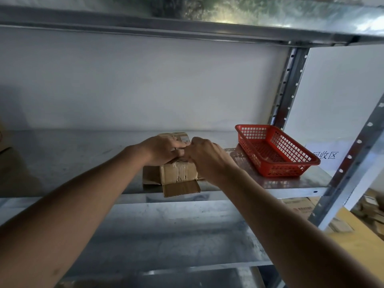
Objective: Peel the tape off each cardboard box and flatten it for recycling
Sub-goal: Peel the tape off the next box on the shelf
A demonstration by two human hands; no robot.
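The right hand was curled tight on top of the small brown taped cardboard box, seemingly pinching clear tape — the pinch itself was hidden. The left hand, at its nine o'clock, pressed flat-fingered on the lid. The box sat at the grey metal shelf front edge, bottom flaps splayed; a red plastic mesh basket lay at three o'clock. Light, crushable card — best braced from above, tape lifted at a loose end.

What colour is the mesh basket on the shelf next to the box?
The basket is red, a plastic lattice; the head view shows it clearly.
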